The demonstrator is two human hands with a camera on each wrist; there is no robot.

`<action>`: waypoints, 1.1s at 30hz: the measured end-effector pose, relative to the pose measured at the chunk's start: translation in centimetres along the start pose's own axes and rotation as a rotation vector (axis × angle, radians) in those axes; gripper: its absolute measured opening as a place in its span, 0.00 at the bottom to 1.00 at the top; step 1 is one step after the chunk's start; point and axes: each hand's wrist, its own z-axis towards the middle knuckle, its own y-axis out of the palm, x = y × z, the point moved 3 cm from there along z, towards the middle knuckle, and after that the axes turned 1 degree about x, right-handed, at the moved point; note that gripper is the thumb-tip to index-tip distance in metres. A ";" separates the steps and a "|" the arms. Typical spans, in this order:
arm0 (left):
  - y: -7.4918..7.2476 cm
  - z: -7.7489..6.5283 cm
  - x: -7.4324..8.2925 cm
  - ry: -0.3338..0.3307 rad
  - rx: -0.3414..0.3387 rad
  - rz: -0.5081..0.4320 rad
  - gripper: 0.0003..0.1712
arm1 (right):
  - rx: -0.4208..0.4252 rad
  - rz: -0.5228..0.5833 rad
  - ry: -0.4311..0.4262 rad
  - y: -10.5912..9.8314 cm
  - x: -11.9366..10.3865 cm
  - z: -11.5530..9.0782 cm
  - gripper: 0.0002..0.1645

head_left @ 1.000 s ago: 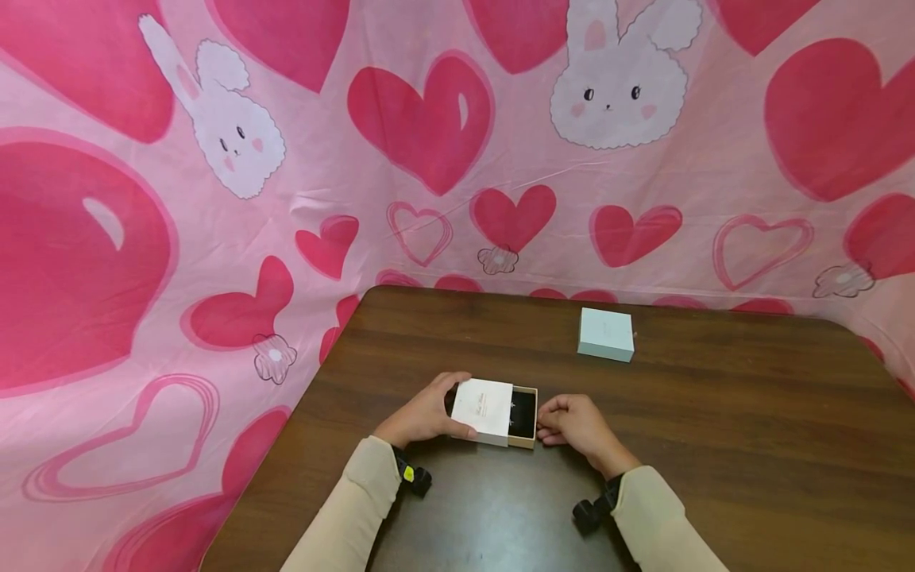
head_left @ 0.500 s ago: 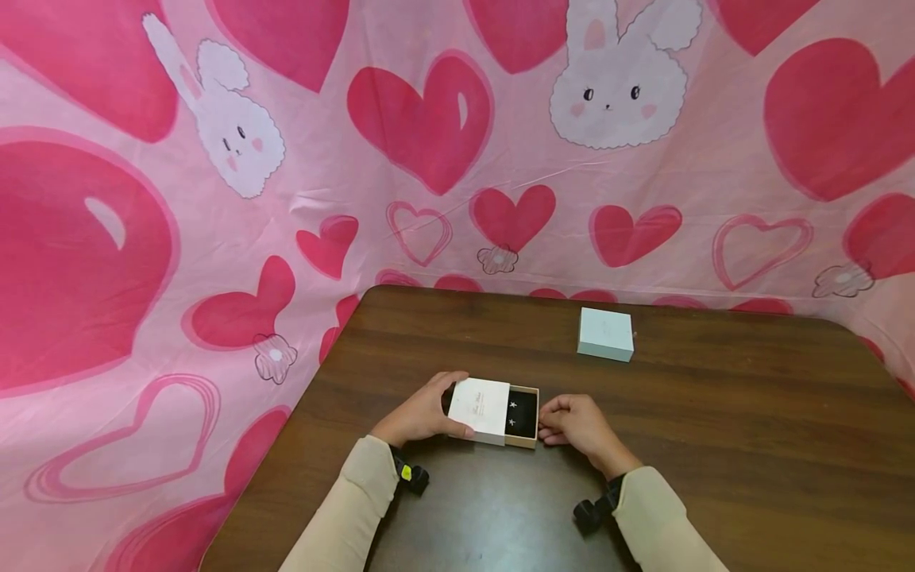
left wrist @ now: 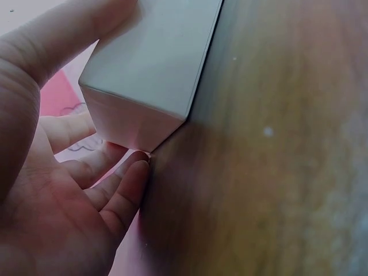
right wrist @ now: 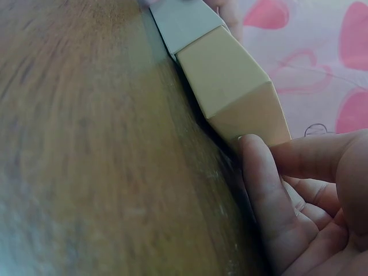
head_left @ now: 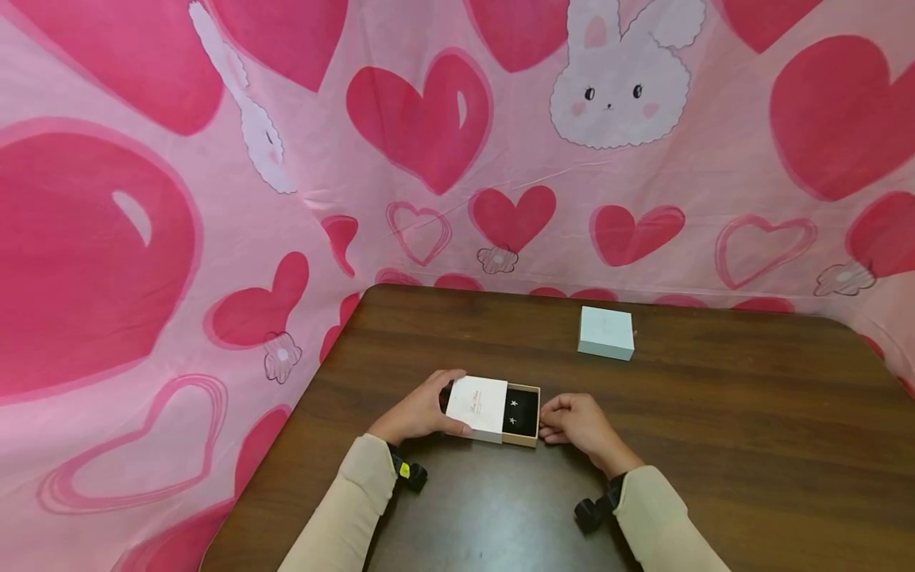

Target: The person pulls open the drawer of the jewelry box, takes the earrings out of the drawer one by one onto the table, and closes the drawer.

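Note:
A white jewelry box with small lettering lies on the brown table, its tan drawer partly out to the right. On the drawer's black insert sit two small star-shaped earrings. My left hand grips the box sleeve from its left side, thumb on the near edge and fingers toward the far side. At the drawer's outer end, my right hand has thumb and forefinger pinched together. Whatever small part they pinch there is hidden by the fingertips.
A second, pale box stands farther back on the table, to the right, with a small tab at its right side. Behind and to the left hangs a pink cloth with hearts and rabbits.
The sleeve has shifted slightly left with my left hand and the drawer slightly right, so more of the drawer shows. Both star earrings have come fully into view.

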 end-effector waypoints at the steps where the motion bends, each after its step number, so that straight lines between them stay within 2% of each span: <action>1: 0.0 0.0 0.0 0.002 -0.001 0.001 0.59 | 0.002 -0.001 0.003 0.0 0.0 0.0 0.06; 27: -0.2 -0.3 -0.8 -0.019 0.003 -0.020 0.57 | 0.020 -0.017 0.010 0.0 0.3 -0.1 0.05; 33: -0.2 -0.2 -0.8 -0.006 0.013 -0.014 0.58 | 0.020 -0.022 0.012 -0.1 0.4 -0.1 0.06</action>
